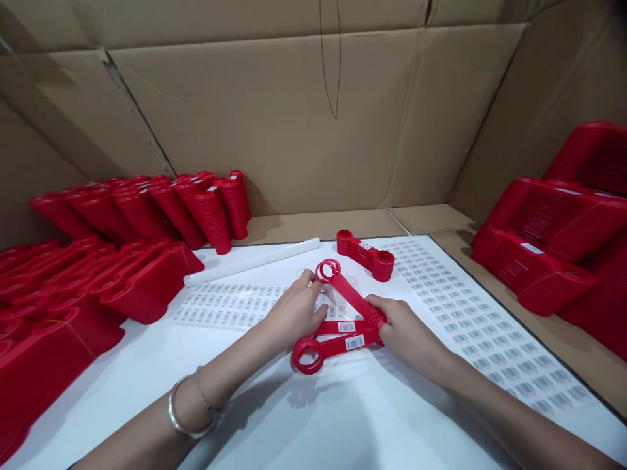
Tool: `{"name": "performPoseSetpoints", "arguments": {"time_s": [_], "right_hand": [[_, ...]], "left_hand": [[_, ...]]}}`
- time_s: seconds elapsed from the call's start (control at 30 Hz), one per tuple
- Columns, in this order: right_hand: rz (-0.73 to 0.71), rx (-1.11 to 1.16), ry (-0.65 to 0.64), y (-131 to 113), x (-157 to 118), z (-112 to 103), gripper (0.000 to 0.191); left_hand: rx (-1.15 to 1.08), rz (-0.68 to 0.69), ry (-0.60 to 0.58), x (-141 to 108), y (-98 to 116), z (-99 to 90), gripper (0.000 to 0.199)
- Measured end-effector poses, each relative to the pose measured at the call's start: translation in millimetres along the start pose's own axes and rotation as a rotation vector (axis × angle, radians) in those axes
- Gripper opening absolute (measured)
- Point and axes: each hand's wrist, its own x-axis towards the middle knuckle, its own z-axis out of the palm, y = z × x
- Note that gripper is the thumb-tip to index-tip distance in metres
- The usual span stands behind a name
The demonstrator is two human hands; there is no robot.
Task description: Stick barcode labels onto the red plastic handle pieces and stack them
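Observation:
Several flat red plastic pieces (350, 297) with a ring at each end are fanned out over the white table. Wrapped round their gathered right ends is my right hand (406, 329). White barcode labels (355, 341) show on two of the lower pieces. My left hand (298, 310) is beside the upper left rings, fingers bent and apart, with a thin yellowish loop (300, 271) at the fingertips; whether they grip it is unclear. Behind the hands lies a short red stack (365, 254) with a label on top.
Sheets of barcode labels (490, 326) lie on the white table (313, 431), right and left. A white roll (252, 261) lies at the back. Red stacks fill the left side (142, 281) and right side (533, 267). Cardboard walls (274, 124) rise behind, with a hanging dark cord (323, 72).

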Motion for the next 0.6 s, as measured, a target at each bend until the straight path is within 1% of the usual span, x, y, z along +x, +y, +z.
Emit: {"name": "performPoseSetpoints", "arguments": {"time_s": [0.1,0.2,0.37,0.6], "right_hand": [[0.010,-0.007,-0.006,0.9,0.8,-0.2,0.026],[0.015,-0.007,-0.018,0.1,0.7,-0.6,0.026],[-0.005,0.010,-0.019,-1.3,-1.0,-0.9,0.025],[-0.011,0.005,-0.019,-2.8,-2.0,-2.4,0.027]], "left_hand": [[0.004,-0.035,-0.036,1.6,-2.3,1.7,0.032],[-0.005,-0.057,-0.016,2.1,-4.0,3.6,0.029],[-0.021,-0.033,0.053,-0.6,-2.5,5.0,0.028],[-0.038,0.006,0.045,-4.0,0.7,0.2,0.029]]}}
